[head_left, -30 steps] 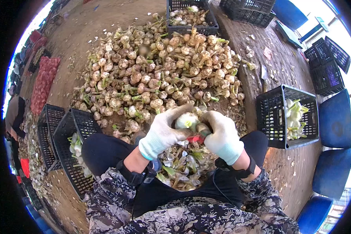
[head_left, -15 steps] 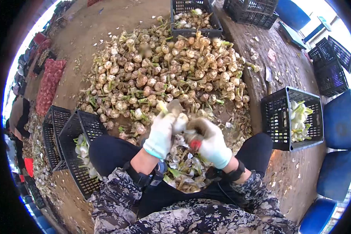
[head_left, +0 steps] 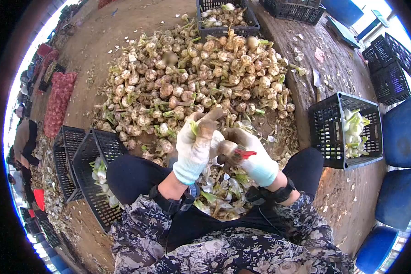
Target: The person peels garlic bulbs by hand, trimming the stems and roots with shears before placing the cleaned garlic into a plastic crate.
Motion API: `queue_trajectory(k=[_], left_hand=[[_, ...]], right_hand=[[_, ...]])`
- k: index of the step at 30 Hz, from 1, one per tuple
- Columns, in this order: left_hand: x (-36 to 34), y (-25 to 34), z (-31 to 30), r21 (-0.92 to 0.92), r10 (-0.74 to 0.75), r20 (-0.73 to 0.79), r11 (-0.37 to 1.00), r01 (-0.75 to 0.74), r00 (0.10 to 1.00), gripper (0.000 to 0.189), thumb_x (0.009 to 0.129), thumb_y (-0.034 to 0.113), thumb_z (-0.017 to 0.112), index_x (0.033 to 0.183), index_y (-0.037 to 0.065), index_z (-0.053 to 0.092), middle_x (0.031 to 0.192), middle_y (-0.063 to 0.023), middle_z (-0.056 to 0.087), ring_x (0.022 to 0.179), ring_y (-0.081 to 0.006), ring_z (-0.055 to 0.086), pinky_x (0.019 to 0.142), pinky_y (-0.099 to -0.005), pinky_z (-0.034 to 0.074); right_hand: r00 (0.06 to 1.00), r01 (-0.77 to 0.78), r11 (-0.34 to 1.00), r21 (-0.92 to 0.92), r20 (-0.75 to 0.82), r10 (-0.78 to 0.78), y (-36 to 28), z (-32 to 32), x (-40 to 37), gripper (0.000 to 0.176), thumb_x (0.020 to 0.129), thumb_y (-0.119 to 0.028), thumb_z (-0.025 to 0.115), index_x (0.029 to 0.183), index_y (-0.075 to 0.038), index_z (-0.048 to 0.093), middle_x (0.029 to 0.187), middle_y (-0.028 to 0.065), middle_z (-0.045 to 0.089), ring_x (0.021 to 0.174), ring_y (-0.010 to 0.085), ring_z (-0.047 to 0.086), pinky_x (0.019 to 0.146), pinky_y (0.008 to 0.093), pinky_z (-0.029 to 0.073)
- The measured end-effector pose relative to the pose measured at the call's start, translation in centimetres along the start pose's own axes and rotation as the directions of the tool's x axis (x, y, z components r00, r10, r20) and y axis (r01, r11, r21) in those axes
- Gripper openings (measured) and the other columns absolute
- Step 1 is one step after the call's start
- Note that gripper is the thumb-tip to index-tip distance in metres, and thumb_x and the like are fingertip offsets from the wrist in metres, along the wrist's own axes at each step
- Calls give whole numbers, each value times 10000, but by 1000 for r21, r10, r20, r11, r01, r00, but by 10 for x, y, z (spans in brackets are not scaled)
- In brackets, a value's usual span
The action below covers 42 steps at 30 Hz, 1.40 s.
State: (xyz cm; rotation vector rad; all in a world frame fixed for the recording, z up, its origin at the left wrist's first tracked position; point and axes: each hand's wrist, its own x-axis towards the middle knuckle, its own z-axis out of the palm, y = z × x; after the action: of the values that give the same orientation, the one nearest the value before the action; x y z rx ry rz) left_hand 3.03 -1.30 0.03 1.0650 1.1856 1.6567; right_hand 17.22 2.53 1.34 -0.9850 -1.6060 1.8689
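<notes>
white-gloved left hand (head_left: 194, 147) wraps a half-hidden garlic bulb (head_left: 218, 137) — right hand (head_left: 255, 157) clutches a red tool (head_left: 245, 154), perhaps a knife.

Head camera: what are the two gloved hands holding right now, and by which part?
The left hand grips a garlic bulb around its body. The right hand fists a red tool by its middle, one red end sticking out.

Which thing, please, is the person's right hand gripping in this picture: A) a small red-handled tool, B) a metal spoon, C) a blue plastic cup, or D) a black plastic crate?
A: the right hand, in a white knit glove, is closed around a small red-handled tool, while the left hand holds a pale garlic bulb against it.
</notes>
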Motion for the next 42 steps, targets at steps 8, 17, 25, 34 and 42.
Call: queue_trajectory(k=[8,17,25,34,42], left_hand=[[5,-2,-10,214,95,16,972,-96,995,418,871,347,545,1073,-18,573,734,-10,562,619,-53,499,588,-196,409],[5,23,-4,-297,-469,-57,851,434,881,586,844,519,483,1104,-2,547,676,-7,577,571,-66,551,497,-193,441],[16,7,-18,-622,-599,229,517,589,767,514,882,449,448,1115,-3,524,839,-75,623,708,-174,604,607,-293,512],[15,-5,-4,-385,-559,-98,784,487,823,529,878,451,465,1089,-30,531,870,-92,601,747,-171,597,580,-294,519],[3,-25,-1,72,-182,42,981,178,982,629,847,357,550,1279,-58,359,1252,-164,461,1057,-177,511,913,-273,399]], right_hand=[[990,-26,996,88,-134,37,8,-11,-11,275,827,-189,602,982,36,571,808,95,624,727,125,570,660,270,471],[954,-155,988,19,-258,155,70,-18,10,184,774,-95,557,907,22,607,755,152,638,659,162,597,585,287,466],[936,-236,456,-858,-75,343,21,-46,-15,241,731,-172,512,924,-93,634,822,177,621,803,356,592,727,407,469],[982,-69,846,-529,-184,-35,25,-38,-12,416,779,-90,611,1173,-23,494,1032,115,582,860,196,587,769,266,458],[987,39,997,-60,-156,-48,24,-18,-10,423,712,-104,678,1097,-13,531,945,96,597,814,143,573,713,260,473]])
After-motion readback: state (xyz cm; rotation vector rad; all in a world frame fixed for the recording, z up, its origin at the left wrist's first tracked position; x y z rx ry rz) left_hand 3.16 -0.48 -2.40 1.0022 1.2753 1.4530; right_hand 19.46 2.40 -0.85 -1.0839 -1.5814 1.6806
